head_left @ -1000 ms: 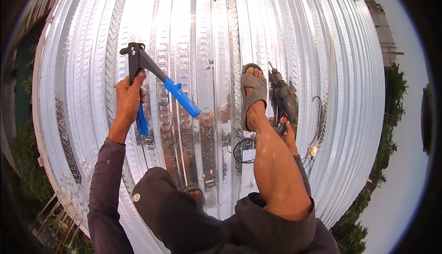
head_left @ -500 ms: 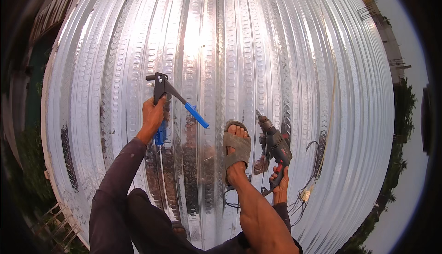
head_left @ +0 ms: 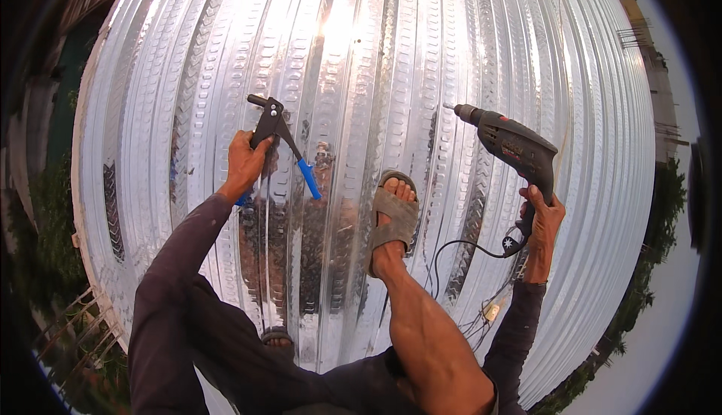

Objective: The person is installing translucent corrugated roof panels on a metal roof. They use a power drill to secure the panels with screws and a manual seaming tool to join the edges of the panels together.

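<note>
My left hand (head_left: 248, 161) is closed round the upper part of a hand riveter (head_left: 268, 118), black with blue grips. One of its handles swings out to the right, ending in a blue grip (head_left: 309, 180). At the right, my right hand (head_left: 545, 223) wraps the handle of a dark corded power drill (head_left: 515, 140). The drill is raised and its chuck points to the upper left, with a short bit in it. Its black cord (head_left: 466, 243) loops back down toward my knee. Beneath both tools lies shiny ribbed metal sheeting (head_left: 421, 295).
My sandalled foot (head_left: 395, 216) stands on the sheeting between the tools; the other sandal (head_left: 277, 335) is lower left. Loose cords meet at a pale connector (head_left: 492, 312) by my right forearm. A thin line (head_left: 560, 31) runs along the right. Greenery (head_left: 49, 242) and rebar (head_left: 75, 317) lie beyond the left edge.
My right hand has lifted the drill up and to the right, away from beside my foot. The riveter has shifted slightly up, its free handle hanging more steeply.
</note>
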A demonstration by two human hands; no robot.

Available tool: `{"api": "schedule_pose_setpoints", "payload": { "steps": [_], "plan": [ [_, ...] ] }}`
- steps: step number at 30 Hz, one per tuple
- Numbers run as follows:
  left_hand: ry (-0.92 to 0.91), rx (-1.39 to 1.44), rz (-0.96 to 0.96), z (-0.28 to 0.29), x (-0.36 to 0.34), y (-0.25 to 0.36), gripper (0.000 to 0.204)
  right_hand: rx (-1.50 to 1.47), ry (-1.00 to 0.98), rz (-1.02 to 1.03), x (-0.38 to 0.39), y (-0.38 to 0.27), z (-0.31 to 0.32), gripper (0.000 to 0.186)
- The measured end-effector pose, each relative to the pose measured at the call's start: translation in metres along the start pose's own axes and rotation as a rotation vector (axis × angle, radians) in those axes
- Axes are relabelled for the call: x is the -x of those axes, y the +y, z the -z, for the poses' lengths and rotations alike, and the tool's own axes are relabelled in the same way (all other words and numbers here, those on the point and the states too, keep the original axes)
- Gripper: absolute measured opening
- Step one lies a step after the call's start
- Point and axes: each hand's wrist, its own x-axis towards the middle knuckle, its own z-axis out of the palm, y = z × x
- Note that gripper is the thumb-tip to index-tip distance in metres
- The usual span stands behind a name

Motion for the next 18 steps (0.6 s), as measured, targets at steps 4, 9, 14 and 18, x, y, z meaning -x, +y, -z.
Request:
{"api": "schedule_pose_setpoints", "payload": {
  "steps": [4, 9, 14, 18],
  "plan": [
    [0.060, -0.041, -0.018, -0.005, 0.002, -0.001, 0.034, 0.138, -0.131, 0.198, -0.049, -0.080, -0.071, 0.048],
    [0.128, -0.078, 0.009, -0.015, 0.003, 0.003, 0.030, 0.215, -0.281, 0.307, -0.098, -0.129, -0.156, 0.048],
    [0.181, 0.003, 0.101, -0.019, 0.011, 0.012, 0.029, 0.303, -0.363, 0.394, -0.113, -0.152, -0.218, 0.047],
    [0.192, 0.058, 0.097, -0.016, 0.011, 0.017, 0.029, 0.352, -0.381, 0.424, -0.118, -0.159, -0.232, 0.044]
  ]
}}
